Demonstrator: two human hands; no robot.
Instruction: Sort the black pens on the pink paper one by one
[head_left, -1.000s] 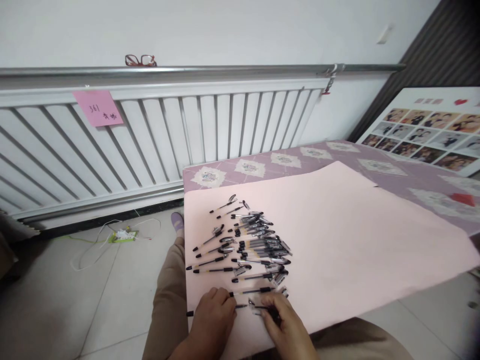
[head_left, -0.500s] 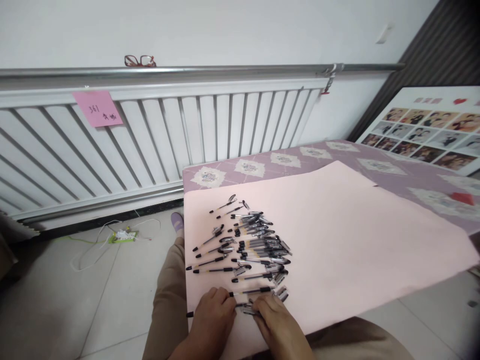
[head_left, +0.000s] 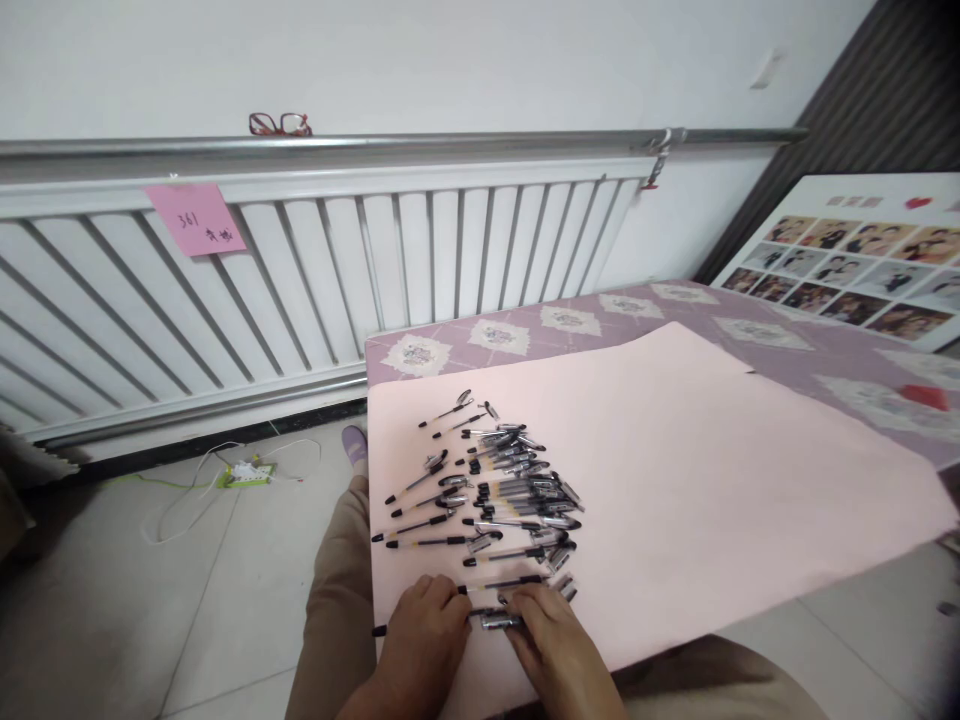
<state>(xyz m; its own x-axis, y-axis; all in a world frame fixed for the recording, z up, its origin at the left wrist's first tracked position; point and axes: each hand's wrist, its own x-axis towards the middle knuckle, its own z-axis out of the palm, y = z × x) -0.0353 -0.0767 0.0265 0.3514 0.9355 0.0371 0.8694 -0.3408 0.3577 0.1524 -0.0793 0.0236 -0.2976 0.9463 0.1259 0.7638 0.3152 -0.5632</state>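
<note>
Near the front edge of the pink sheet, my left hand (head_left: 426, 632) is closed around a black pen (head_left: 380, 631), whose dark end sticks out to its left and whose grip shows at its right. My right hand (head_left: 553, 632) pinches a clear pen cap (head_left: 499, 621) just to the right of that grip; whether cap and pen touch is hard to tell. Just beyond my fingers lies a pen with a black grip (head_left: 506, 582), a loose clear cap beside its right end. Farther off, several pens (head_left: 517, 490) lie in a loose pile, with more (head_left: 427, 541) spread to its left.
The pink sheet (head_left: 697, 480) covers much of a table with a purple patterned cloth (head_left: 645, 305). A white radiator (head_left: 465, 250) stands behind it. Glasses (head_left: 280, 124) rest on the pipe above. On the floor at left is a power strip (head_left: 247, 474) with cables.
My right fingers have shifted slightly, and the clear cap between them now lies more level. My left hand keeps its hold on the pen, and the other pens are unmoved.
</note>
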